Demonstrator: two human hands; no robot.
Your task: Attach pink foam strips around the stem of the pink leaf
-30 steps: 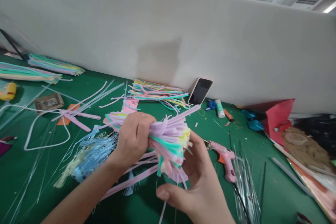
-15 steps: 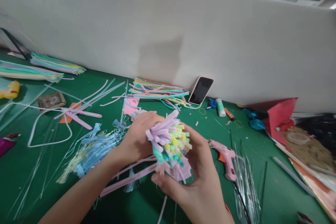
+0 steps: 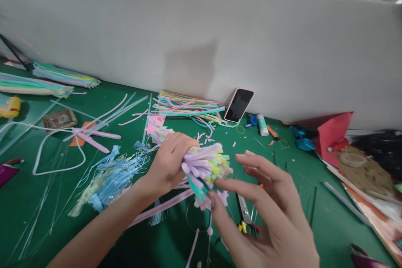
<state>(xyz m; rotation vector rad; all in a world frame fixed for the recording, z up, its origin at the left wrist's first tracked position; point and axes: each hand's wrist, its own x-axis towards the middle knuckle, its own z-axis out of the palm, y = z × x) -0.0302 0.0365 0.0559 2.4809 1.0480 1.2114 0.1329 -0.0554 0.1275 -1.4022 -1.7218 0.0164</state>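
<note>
My left hand is wrapped round a thick bundle of pastel strips, purple, yellow and teal, held above the green table. The strip ends fan out to the right. My right hand is beside those ends, fingers stretched and spread, its fingertips just touching the lower strips. It holds nothing.
A phone leans on the white wall. Loose pastel strips lie behind, more bundles at far left. Blue tassels, scissors, a glue stick, red paper and thin wires are scattered about.
My right hand has let go of the bundle's end and opened, moving right and down. The left hand keeps its grip, and the bundle has tilted slightly.
</note>
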